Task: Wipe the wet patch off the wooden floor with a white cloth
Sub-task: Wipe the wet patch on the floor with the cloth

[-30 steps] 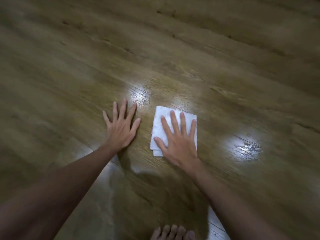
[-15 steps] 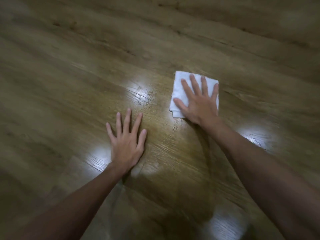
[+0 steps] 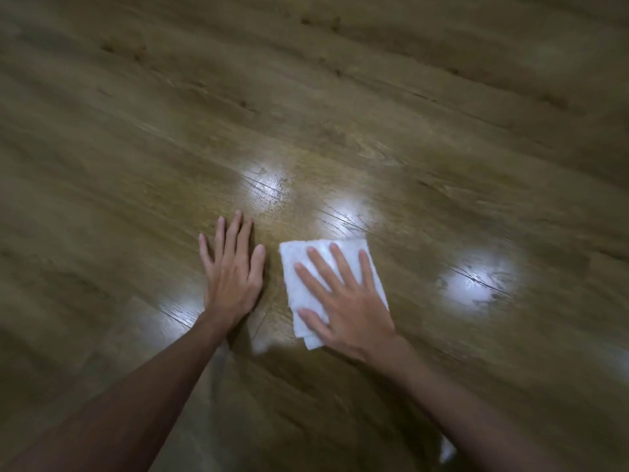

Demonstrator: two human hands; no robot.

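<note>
A folded white cloth (image 3: 296, 277) lies flat on the wooden floor (image 3: 340, 97). My right hand (image 3: 343, 298) presses on it with straight, spread fingers and covers most of it. My left hand (image 3: 233, 270) rests flat on the bare floor just left of the cloth, fingers straight. A speckled wet patch (image 3: 272, 192) glistens in a light reflection beyond my left fingertips, apart from the cloth.
Several bright light reflections shine on the planks, one (image 3: 476, 284) to the right of the cloth and one (image 3: 180, 308) by my left wrist. The rest of the view is dark wooden floor, blurred by motion.
My right hand pushed the cloth away to the far right, then drew it back toward me beside my left hand. The left hand stayed flat on the floor.
</note>
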